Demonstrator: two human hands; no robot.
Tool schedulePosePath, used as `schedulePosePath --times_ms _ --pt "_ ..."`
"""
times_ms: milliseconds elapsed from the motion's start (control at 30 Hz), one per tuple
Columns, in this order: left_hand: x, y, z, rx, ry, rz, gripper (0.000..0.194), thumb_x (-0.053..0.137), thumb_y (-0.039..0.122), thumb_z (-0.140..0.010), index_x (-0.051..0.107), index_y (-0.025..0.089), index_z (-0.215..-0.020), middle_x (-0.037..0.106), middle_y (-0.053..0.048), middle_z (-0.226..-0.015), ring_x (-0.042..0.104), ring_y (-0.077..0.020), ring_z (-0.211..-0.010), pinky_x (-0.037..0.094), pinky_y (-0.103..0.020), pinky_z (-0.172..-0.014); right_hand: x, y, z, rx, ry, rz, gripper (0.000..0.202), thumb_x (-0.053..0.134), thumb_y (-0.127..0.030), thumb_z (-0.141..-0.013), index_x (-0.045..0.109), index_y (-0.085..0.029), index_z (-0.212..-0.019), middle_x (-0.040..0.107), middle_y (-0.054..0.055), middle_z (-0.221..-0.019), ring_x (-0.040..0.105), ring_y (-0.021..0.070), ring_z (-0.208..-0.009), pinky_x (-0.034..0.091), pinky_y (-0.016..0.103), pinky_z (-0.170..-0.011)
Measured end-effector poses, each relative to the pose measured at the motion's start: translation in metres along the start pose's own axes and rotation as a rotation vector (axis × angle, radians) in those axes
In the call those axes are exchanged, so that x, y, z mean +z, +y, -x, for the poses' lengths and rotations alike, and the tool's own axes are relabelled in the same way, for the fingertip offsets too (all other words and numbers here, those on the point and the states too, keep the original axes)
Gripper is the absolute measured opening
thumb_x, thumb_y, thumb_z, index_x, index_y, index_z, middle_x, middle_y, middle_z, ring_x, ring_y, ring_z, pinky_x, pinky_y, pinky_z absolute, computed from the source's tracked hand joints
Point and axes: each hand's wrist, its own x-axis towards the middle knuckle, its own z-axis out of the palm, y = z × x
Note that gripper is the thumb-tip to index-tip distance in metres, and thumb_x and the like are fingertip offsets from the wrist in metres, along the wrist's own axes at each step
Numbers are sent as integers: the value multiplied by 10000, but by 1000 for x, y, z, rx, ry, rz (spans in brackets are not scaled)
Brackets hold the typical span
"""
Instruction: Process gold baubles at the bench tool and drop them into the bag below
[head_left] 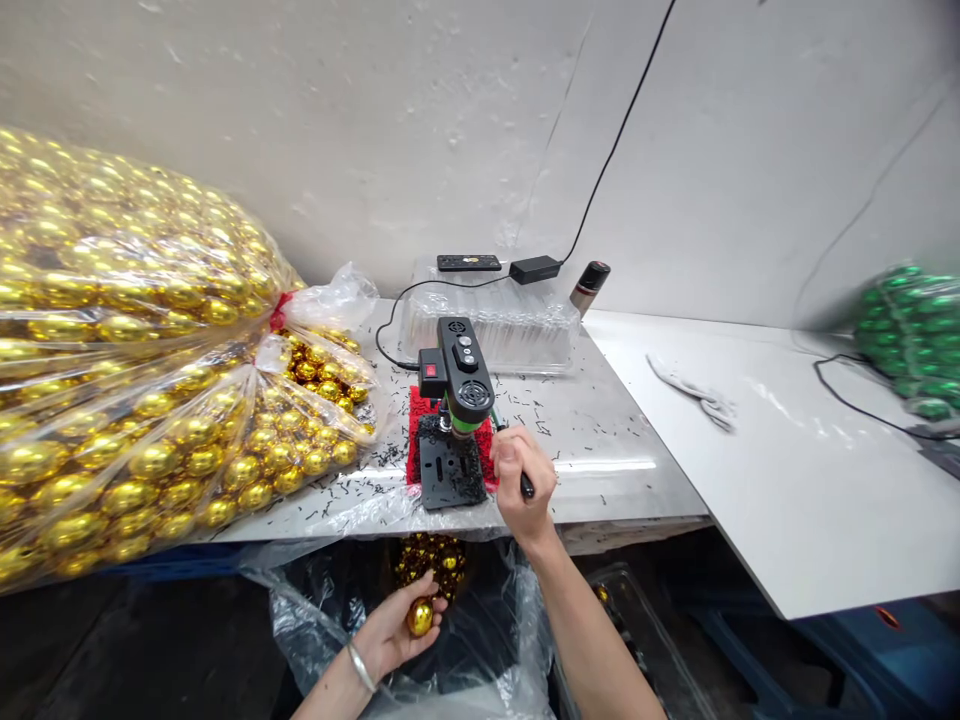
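In my left hand [397, 625] lies a shiny gold ball [420, 617], the fingers curled round it. This hand is below the table's front edge, over a clear plastic bag [487, 620] with more gold balls [431, 562] in it. My right hand [525, 480] grips the black-tipped lever handle [527, 487] of a small black bench drill press [466, 370]. The press has a red switch and a black slotted base plate [442, 478], with a red mat [415, 440] under it. Black shavings cover part of the plate.
Large clear bags of gold balls [135, 330] fill the left side. Behind the press are a clear plastic box [487, 335], a power adapter [535, 269] and a spray can [590, 287]. White-handled pliers [694, 392] lie on the right table, near a bag of green balls [911, 335].
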Motion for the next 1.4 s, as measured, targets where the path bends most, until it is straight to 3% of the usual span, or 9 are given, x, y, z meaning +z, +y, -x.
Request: schedulePosePath --times_ms 100,167,300,400,600,833,967,1133,1400 --pt "4 14 25 55 -198 92 119 635 132 -816 650 76 -920 687 -90 -762 671 -144 -644 545 -230 -618 0 1 2 -14 3 17 241 384 -69 -881 424 -193 -679 484 8 -655 459 111 -628 356 263 -556" --pt "11 27 50 133 -352 175 229 592 41 -787 648 57 -1008 698 -130 -887 696 -189 -833 558 -275 -780 0 2 3 -17 3 20 242 384 -63 -879 422 -194 -679 486 8 -658 464 110 -631 361 262 -559" --pt "30 61 93 261 -529 219 378 557 49 -789 598 60 -1165 683 -147 -1042 652 -229 -1039 516 -330 -946 0 3 5 -9 -2 26 243 383 -60 -878 421 -194 -680 489 11 -668 474 110 -635 370 263 -562" --pt "44 82 99 437 -455 163 357 547 55 -828 584 87 -1181 697 -117 -1006 669 -192 -994 546 -281 -896 0 4 6 -20 -1 23 246 383 -49 -875 418 -194 -680 482 10 -666 469 109 -634 365 260 -557" --pt "58 102 69 655 -237 26 243 647 80 -809 618 138 -1043 701 -25 -794 569 -24 -469 462 -89 -425 -1 3 6 -44 -26 35 250 401 -33 -866 429 -194 -676 479 6 -655 476 109 -645 361 254 -553" --pt "61 110 56 732 -220 42 365 686 212 -780 595 155 -1128 706 -62 -906 689 -140 -773 565 -243 -732 -2 4 7 -33 -33 32 257 396 -52 -874 446 -194 -666 488 10 -646 480 114 -636 368 257 -547" --pt "64 114 39 913 -57 -244 504 770 285 -667 583 146 -1114 695 -45 -888 659 -137 -733 528 -251 -697 -2 5 8 -32 -35 29 261 391 -66 -878 451 -194 -659 489 8 -632 485 119 -634 376 257 -551" --pt "69 117 24 1197 71 -623 406 709 388 -705 580 161 -1016 700 -72 -942 655 -192 -825 500 -325 -796 -3 7 10 -47 -61 30 243 395 -69 -874 459 -194 -676 500 15 -641 494 125 -645 395 259 -561" --pt "74 120 33 1376 261 -1024 321 662 314 -749 638 185 -1042 702 -86 -916 643 -244 -824 478 -351 -804 -3 11 12 -72 -62 25 215 398 -68 -866 477 -191 -708 511 18 -649 502 127 -640 402 257 -552"
